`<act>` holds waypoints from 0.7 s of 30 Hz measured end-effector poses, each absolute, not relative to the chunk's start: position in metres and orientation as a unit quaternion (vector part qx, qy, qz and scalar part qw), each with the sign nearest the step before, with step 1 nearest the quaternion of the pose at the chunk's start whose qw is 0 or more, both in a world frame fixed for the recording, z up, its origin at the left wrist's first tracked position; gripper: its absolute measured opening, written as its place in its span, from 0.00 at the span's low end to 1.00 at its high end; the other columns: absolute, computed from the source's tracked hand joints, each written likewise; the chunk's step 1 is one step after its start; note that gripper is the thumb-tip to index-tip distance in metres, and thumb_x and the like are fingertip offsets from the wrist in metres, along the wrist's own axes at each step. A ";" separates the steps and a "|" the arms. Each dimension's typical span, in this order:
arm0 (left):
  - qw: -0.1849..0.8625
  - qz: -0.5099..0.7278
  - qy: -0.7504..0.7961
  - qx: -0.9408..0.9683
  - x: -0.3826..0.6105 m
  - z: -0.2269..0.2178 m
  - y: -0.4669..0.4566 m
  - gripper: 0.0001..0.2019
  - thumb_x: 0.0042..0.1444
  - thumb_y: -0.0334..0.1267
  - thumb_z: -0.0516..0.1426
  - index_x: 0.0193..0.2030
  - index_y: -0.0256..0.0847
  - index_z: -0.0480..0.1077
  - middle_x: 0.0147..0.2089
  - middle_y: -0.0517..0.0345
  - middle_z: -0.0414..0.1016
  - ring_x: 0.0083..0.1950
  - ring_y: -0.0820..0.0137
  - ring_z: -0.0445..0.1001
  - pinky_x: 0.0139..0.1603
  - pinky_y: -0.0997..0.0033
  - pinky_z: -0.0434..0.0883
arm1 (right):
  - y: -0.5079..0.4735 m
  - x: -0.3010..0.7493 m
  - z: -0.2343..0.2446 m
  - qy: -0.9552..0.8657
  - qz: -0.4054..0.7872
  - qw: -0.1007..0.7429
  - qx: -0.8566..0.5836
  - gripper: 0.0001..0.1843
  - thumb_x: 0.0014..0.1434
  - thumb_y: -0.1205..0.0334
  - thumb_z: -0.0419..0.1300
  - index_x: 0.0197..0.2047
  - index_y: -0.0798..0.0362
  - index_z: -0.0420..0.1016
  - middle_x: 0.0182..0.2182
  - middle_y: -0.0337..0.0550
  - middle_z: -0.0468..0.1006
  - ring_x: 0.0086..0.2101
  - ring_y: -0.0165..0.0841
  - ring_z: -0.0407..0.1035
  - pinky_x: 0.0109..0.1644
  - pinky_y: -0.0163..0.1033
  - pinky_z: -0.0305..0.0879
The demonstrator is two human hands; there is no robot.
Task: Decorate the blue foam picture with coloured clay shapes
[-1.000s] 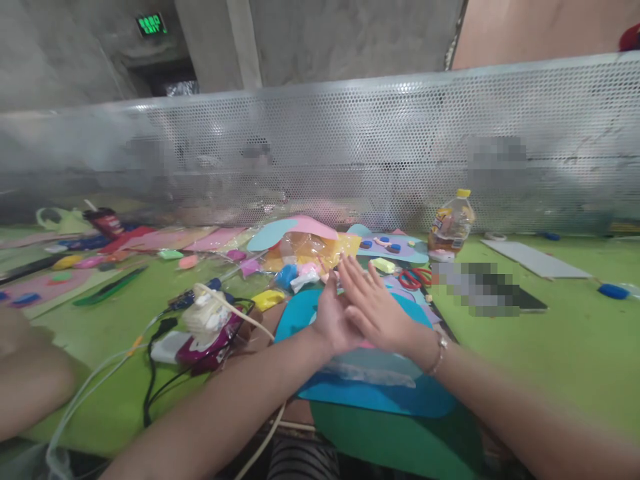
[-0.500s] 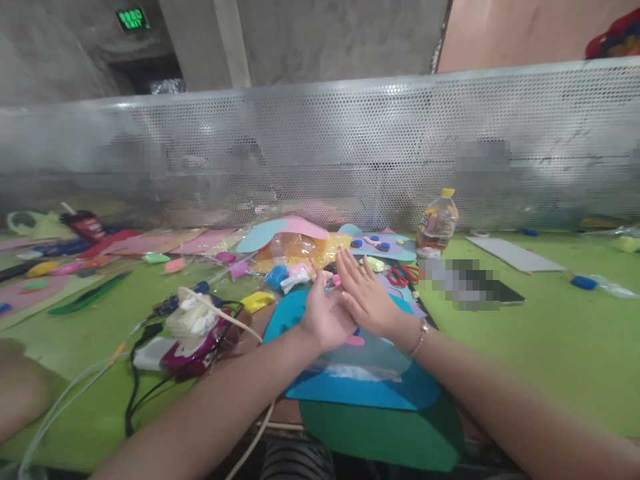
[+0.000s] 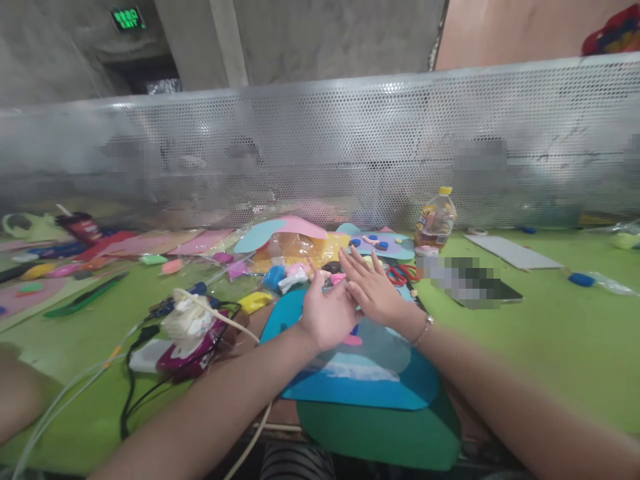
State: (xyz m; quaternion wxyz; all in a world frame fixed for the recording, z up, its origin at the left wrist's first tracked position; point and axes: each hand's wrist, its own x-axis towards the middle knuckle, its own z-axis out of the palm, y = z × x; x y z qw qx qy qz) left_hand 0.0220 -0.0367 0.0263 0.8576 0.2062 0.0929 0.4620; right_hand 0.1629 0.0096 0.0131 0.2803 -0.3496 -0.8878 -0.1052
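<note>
My left hand [image 3: 325, 313] and my right hand [image 3: 370, 290] are held together, palm against palm, a little above the table. The fingers of both are stretched out and I see nothing between them. Under them lies a blue foam sheet [image 3: 360, 380] on a green sheet [image 3: 385, 433], with a pale blue shape and a small pink piece [image 3: 353, 340] on top. A bracelet sits on my right wrist. Small clay pieces in pink, white and blue [image 3: 287, 277] lie just beyond my fingertips.
A perforated metal screen [image 3: 320, 153] runs across the back of the green table [image 3: 550, 333]. Red scissors [image 3: 403, 273], a bottle [image 3: 436, 220] and a dark phone [image 3: 480, 290] lie to the right. Cables and a pink device [image 3: 185, 347] lie left. Another person's arm [image 3: 20, 400] shows at far left.
My right hand has slid across my left palm, toward the right and slightly down. The view has shifted a little to the right.
</note>
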 end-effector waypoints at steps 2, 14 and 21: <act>0.861 0.453 0.076 0.216 0.022 0.025 -0.035 0.31 0.59 0.62 0.41 0.47 0.36 0.69 0.41 0.49 0.74 0.51 0.61 0.71 0.55 0.59 0.63 | 0.014 0.168 0.014 -0.880 -0.094 0.284 -0.369 0.30 0.68 0.52 0.30 0.69 0.53 0.35 0.67 0.41 0.42 0.65 0.35 0.30 0.66 0.57 0.29; 0.856 0.446 0.078 0.251 0.023 0.026 -0.036 0.34 0.56 0.63 0.44 0.57 0.39 0.64 0.61 0.46 0.63 0.65 0.59 0.57 0.59 0.61 0.59 | 0.020 0.172 0.017 -0.843 -0.119 0.301 -0.429 0.30 0.68 0.53 0.30 0.69 0.50 0.29 0.66 0.45 0.45 0.65 0.36 0.33 0.65 0.60 0.33; 0.851 0.470 0.105 0.209 0.019 0.025 -0.034 0.32 0.59 0.61 0.41 0.56 0.39 0.65 0.48 0.49 0.74 0.53 0.63 0.70 0.54 0.65 0.64 | -0.019 0.142 0.008 -0.891 -0.120 0.275 -0.340 0.33 0.67 0.51 0.32 0.69 0.56 0.22 0.67 0.49 0.37 0.65 0.36 0.30 0.65 0.57 0.38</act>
